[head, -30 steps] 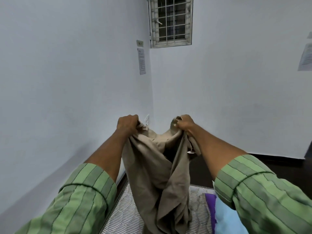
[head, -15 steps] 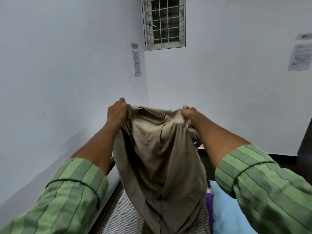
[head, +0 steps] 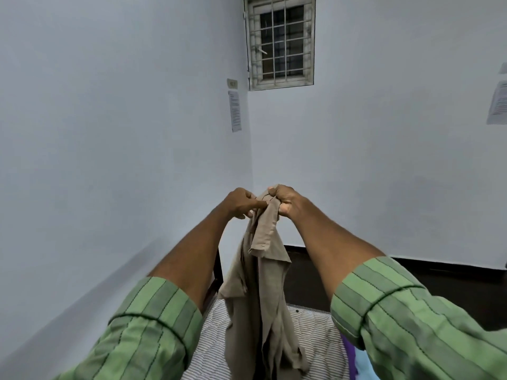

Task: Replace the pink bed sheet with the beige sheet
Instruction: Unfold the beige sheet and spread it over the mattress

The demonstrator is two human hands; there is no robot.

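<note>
The two hands have come together: left hand (head: 241, 202) and right hand (head: 285, 200) both pinch the soft beige cloth sheet (head: 263, 292), fingers curled tight.

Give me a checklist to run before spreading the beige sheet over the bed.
1. Left hand grips the sheet: ok.
2. Right hand grips the sheet: ok.
3. Hands set apart to open the sheet: not ok, they meet at one bunched spot.
4. Sheet unfolded: not ok, it hangs in a crumpled bundle.
5. Pink sheet off the bed: cannot tell; only the striped mattress shows.
6. Landing area free: not ok, blue and purple fabric lies at the right.
</note>
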